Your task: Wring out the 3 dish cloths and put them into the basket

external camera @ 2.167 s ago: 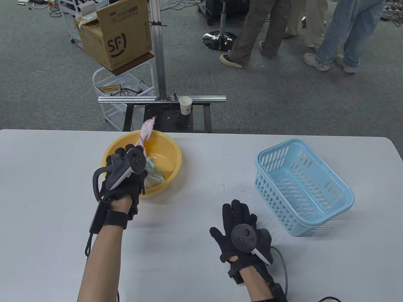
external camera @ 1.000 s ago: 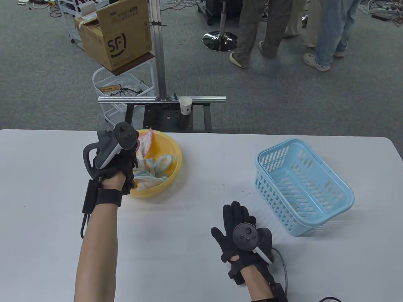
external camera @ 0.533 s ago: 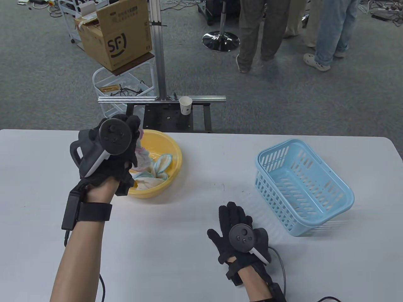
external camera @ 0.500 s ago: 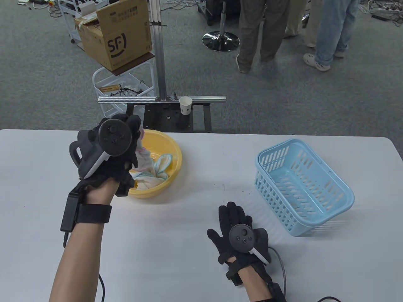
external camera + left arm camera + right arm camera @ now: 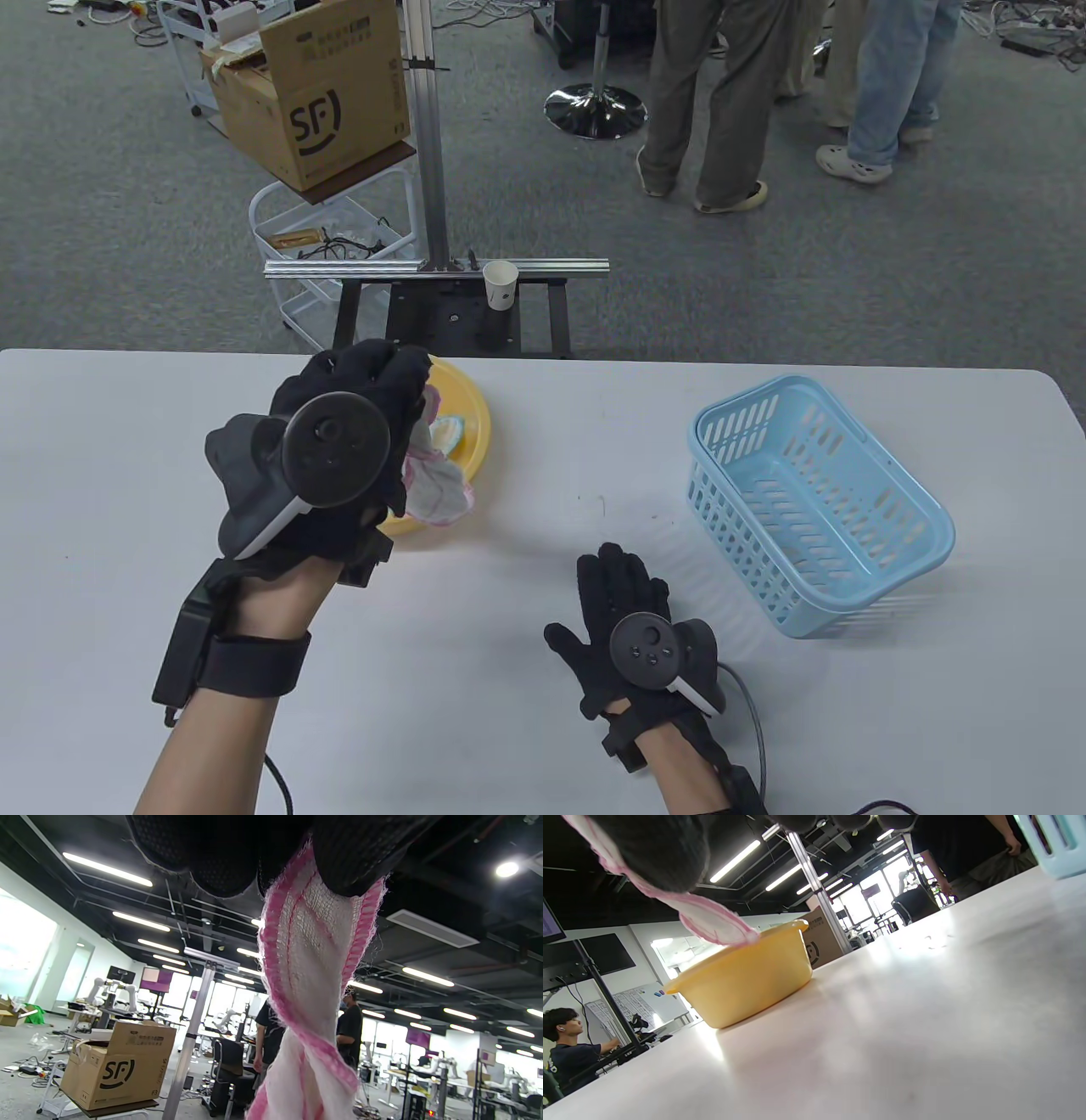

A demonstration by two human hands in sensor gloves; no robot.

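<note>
My left hand (image 5: pixel 370 392) is raised above the yellow basin (image 5: pixel 472 422) and grips a white dish cloth with pink edging (image 5: pixel 436 492), which hangs over the basin's near rim. In the left wrist view the cloth (image 5: pixel 312 993) hangs twisted from my curled fingers (image 5: pixel 352 861). A blue-edged cloth (image 5: pixel 446 433) lies in the basin; the rest of the basin's inside is hidden by my hand. My right hand (image 5: pixel 622 594) lies flat on the table, fingers straight, holding nothing. The light blue basket (image 5: pixel 882 543) stands at the right, with nothing visible in it.
The white table (image 5: pixel 526 722) ends just behind the basin. Beyond it stand a metal frame with a paper cup (image 5: pixel 500 283), a cardboard box (image 5: pixel 310 93) on a cart, and people's legs (image 5: pixel 708 102). The right wrist view shows the basin (image 5: pixel 746 980) across the table.
My left hand has lifted the pink-edged cloth out of the basin and drawn it up and nearer. My right hand has slid slightly left. The people behind have shifted.
</note>
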